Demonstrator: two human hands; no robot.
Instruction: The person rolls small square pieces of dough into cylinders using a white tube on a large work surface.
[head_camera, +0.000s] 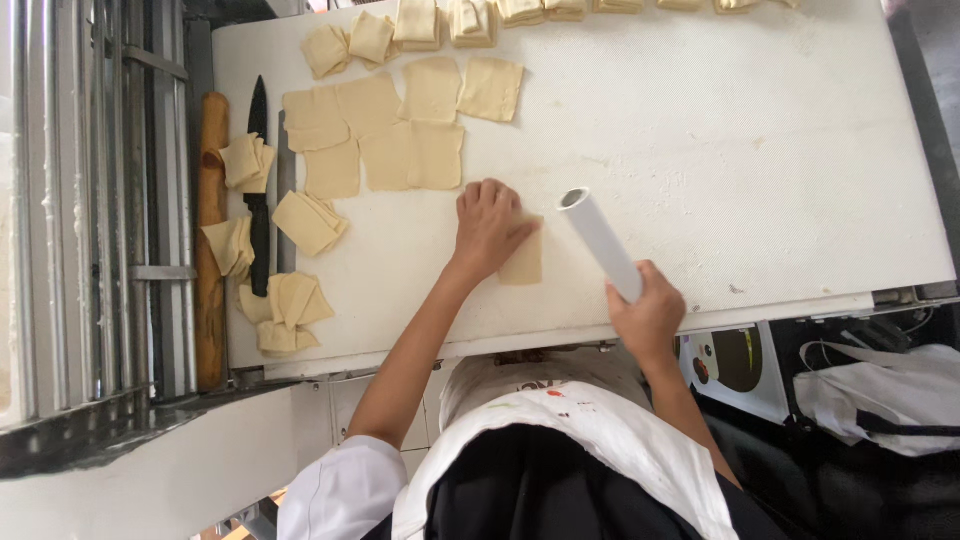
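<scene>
Your right hand (650, 315) is clenched around the white cylindrical plastic rolling pin (602, 243), raised just right of the pale square dough piece (524, 262). Your left hand (490, 225) lies flat on that piece, fingers spread, gripping nothing, on the white floured worktable (750, 150).

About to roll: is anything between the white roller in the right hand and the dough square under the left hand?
Only the left hand itself, lying flat on the dough square. The board between roller and square is bare.
</scene>
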